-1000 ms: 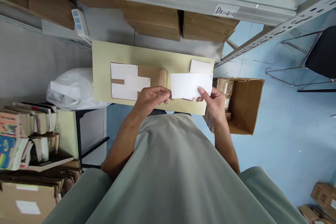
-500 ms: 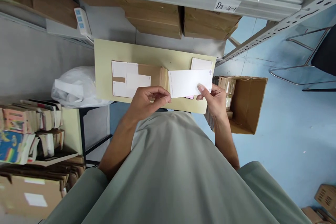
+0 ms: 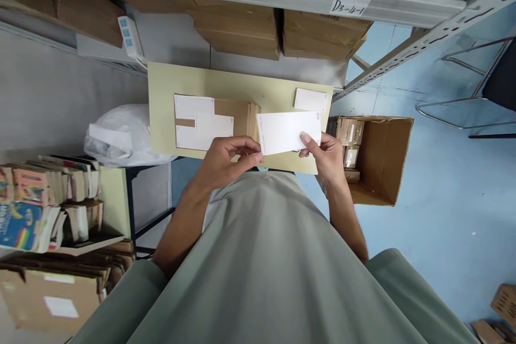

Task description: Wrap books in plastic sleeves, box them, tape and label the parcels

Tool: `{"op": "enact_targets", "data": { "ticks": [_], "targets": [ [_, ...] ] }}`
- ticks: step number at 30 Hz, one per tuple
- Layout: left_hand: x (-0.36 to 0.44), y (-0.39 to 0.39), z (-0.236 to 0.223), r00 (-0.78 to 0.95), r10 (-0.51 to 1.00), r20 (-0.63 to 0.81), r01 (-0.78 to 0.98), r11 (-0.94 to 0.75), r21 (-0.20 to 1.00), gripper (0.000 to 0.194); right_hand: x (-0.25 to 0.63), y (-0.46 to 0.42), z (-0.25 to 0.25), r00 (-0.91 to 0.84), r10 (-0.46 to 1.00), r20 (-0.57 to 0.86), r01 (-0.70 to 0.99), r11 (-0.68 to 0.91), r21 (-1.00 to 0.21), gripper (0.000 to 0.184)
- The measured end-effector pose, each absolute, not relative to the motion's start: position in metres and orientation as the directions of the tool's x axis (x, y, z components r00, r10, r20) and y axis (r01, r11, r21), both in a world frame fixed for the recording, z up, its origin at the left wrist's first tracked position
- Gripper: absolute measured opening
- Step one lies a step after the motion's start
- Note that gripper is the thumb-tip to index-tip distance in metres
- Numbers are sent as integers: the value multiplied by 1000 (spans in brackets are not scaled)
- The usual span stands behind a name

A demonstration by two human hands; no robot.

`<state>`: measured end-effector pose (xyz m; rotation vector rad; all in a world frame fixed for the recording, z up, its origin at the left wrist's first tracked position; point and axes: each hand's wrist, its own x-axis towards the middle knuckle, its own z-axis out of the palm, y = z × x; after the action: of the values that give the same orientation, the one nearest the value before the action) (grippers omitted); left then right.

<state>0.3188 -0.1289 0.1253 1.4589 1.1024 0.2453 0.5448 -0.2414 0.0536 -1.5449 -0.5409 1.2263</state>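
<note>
Head view. White card (image 3: 280, 130), one: above right half of yellow tabletop (image 3: 274, 95). Right hand (image 3: 329, 160): thumb and fingers clamped on card's right end. Left hand (image 3: 229, 160): thumb and fingertips close together at card's near left corner; gripping or not, cannot tell. Cardboard box (image 3: 234, 108), white slips (image 3: 213, 124) on top: tabletop, left. Open carton (image 3: 382, 161): right of tabletop.

You get soft, bright light on the table (image 3: 266, 91); boxes (image 3: 237, 24) beyond it sit in shade, and books (image 3: 30, 188) to its left look stretched, perhaps slightly blurred.
</note>
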Motion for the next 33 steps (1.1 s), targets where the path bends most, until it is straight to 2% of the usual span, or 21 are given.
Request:
{"op": "enact_targets", "data": {
  "ticks": [7,11,14,17,19,22,33],
  "targets": [
    [317,-138,125,520,738,-430,469,174,866,21,542,-247,49,357,836,-417,-261,-340,-904,50],
    [316,-146,121,494,751,-439,490,177,854,22,538,-247,36,335,830,-447,-173,-412,-895,53],
    [316,-153,115,468,761,-450,506,187,842,24,534,-249,31,431,840,-330,25,-377,-926,53],
    [317,-158,110,464,765,-447,524,169,835,25,529,-255,43,387,910,-152,169,-232,-958,36],
    [318,-161,110,485,761,-431,537,129,833,25,526,-261,56,280,955,-93,166,-144,-976,26],
    [323,-164,111,529,747,-402,559,50,827,24,522,-266,71,180,981,-71,157,-100,-983,18],
    [334,-173,110,630,684,-368,576,-94,812,21,524,-276,60,181,979,-94,213,-132,-968,12]
  ]
}}
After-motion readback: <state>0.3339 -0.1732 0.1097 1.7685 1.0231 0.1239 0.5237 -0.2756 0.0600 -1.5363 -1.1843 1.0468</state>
